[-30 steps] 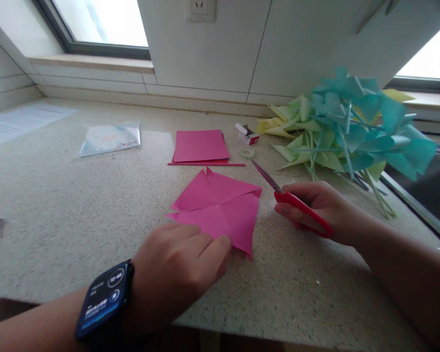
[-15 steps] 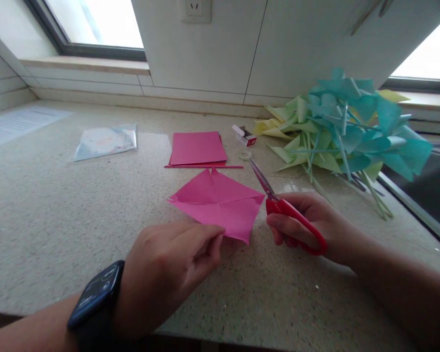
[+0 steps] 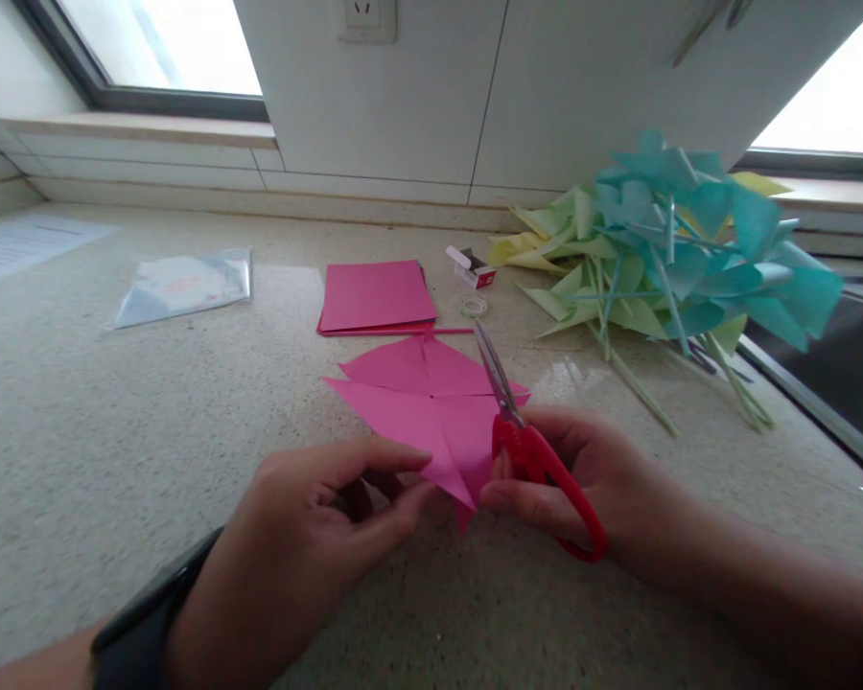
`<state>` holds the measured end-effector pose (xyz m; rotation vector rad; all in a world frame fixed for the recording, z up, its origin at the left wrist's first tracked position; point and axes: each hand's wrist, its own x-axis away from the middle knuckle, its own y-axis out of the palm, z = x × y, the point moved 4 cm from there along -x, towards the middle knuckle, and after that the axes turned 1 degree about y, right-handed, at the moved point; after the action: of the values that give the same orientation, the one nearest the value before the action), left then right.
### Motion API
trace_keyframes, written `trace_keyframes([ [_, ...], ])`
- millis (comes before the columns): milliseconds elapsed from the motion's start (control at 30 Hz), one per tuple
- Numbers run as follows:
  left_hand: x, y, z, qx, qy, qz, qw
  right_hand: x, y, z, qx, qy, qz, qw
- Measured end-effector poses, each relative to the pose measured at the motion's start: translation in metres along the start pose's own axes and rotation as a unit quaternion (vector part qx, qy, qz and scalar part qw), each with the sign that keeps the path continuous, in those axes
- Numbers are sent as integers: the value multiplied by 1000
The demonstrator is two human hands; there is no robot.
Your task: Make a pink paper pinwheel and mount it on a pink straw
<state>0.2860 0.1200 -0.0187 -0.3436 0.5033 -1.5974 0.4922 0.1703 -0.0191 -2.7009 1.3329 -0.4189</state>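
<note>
A pink sheet of paper (image 3: 403, 407) with slits running in from its corners is held just above the counter in front of me. My left hand (image 3: 331, 527) pinches its near left edge between thumb and fingers. In my right hand (image 3: 568, 470) is a pair of red-handled scissors (image 3: 547, 460), blades pointing up and away and looking closed. The right fingertips are close to the paper's near right corner; whether they touch it I cannot tell. The scissors overlap the paper's right side. A dark watch is on my left wrist.
Behind the paper lie a stack of pink sheets (image 3: 378, 295), a thin pink stick (image 3: 453, 332), a small open box (image 3: 471, 268) and a roll of clear tape (image 3: 473, 306). Blue, green and yellow paper pinwheels (image 3: 683, 240) are heaped at right, beside a dark sink (image 3: 827, 374). A clear packet (image 3: 187, 286) lies left.
The paper has turned, and its slit corners now show at the near side. My right hand has come left and nearer with the scissors, to the paper's edge. My left thumb and fingers have shifted.
</note>
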Motion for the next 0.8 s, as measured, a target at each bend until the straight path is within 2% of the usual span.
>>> trace_keyframes([
  [200, 2, 0, -1, 45, -3, -20, 999, 2, 7, -5, -37, 22, 8, 999],
  [400, 4, 6, -6, 68, -32, -36, 997, 6, 12, -3, -107, 38, -21, 993],
  [600, 1, 11, -5, 88, -58, -66, 992, 4, 13, -7, -102, 35, 3, 994],
  [800, -2, 10, -4, 95, -61, -57, 992, 3, 10, -9, -77, 8, 34, 996],
])
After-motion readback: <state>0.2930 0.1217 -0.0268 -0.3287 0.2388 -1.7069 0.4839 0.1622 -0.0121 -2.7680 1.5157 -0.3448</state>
